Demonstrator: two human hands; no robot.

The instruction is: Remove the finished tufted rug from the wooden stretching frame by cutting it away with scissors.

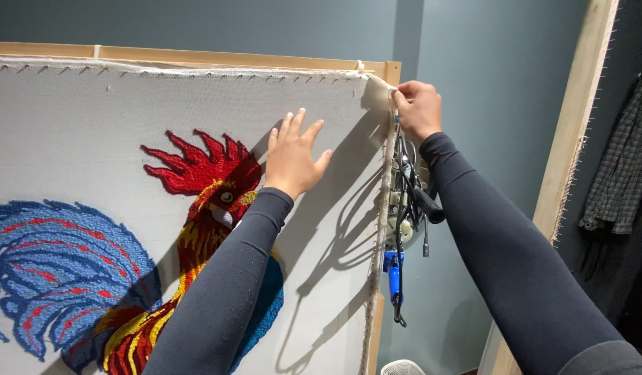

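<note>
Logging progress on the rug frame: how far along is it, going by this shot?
Done: the tufted rooster looks filled in with red comb, yellow neck and blue tail. In hand: the left hand presses flat on the backing cloth, and the right hand pinches its top right corner at the wooden frame. Left: the cloth around the rooster is bare.

One head-worn camera looks forward and slightly upward, close to an upright pale tufting cloth stretched on a wooden frame, whose top right corner sits near one o'clock; both sleeved arms reach in from six o'clock.
</note>
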